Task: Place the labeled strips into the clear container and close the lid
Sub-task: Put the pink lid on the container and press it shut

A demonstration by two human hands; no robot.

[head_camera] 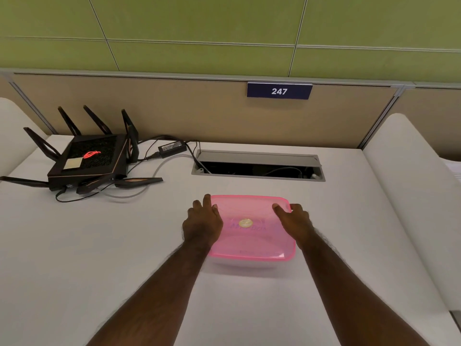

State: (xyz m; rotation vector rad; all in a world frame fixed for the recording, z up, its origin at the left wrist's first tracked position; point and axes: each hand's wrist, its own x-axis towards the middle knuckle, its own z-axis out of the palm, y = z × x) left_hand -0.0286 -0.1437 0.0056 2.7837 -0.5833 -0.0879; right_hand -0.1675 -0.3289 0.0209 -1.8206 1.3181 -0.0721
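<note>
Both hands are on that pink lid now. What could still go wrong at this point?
1. The left hand and right hand rest near the far corners of the pink lid; the near edge may stay unsealed if only those corners get pressed.
2. The clear container sits on a smooth white desk, so an uneven push might slide it.
3. The lid tints the view; whether any strips are inside cannot be confirmed.

Left hand (pixel 203 222), right hand (pixel 294 221) press pink lid (pixel 252 236); router (pixel 87 158) beyond.

I count two hands (pixel 203 222) (pixel 295 221), one container (pixel 249 264), one pink lid (pixel 252 236), one router (pixel 87 158), one power adapter (pixel 172 147).
</note>
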